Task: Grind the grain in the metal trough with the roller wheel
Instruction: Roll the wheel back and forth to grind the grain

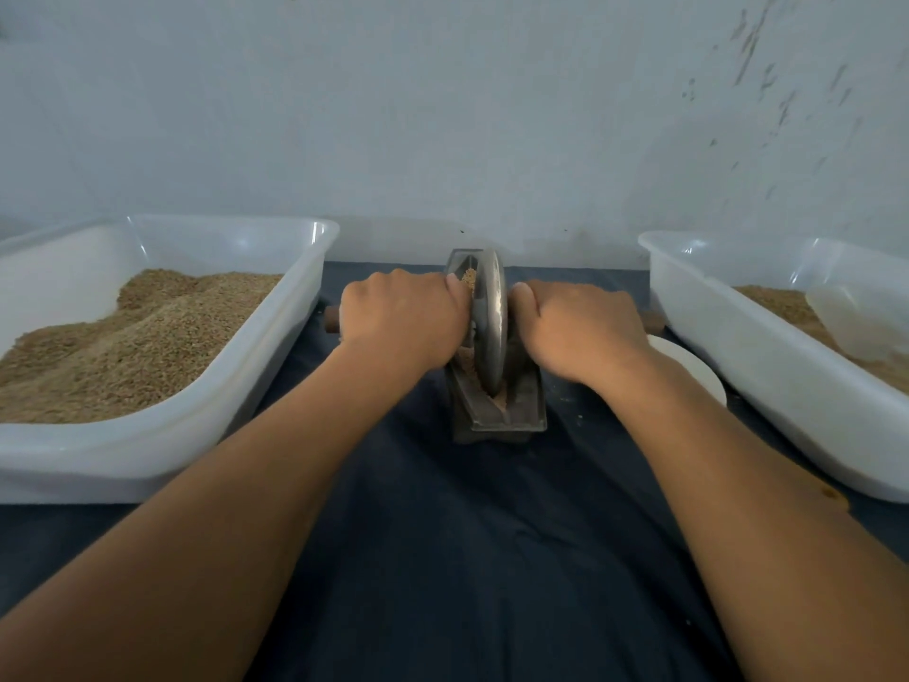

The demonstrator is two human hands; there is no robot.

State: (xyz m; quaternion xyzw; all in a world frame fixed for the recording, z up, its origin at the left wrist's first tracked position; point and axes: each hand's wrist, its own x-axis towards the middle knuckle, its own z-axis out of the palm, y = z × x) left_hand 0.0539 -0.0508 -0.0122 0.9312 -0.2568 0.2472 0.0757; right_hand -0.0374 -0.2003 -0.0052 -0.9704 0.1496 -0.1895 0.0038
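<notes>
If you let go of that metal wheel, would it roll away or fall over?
The roller wheel stands thin and upright in the narrow metal trough, so it would probably roll along it. It looks like thick metal, likely heavy. Both hands steady it.

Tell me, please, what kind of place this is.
Probably a small workspace for grinding grain by hand. A roller wheel stands in a metal trough on a dark cloth, and white plastic tubs of grain stand on both sides.

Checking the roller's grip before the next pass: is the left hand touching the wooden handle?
Touching. The head view shows the left hand curled round the wooden handle, whose end sticks out beside the knuckles.
</notes>
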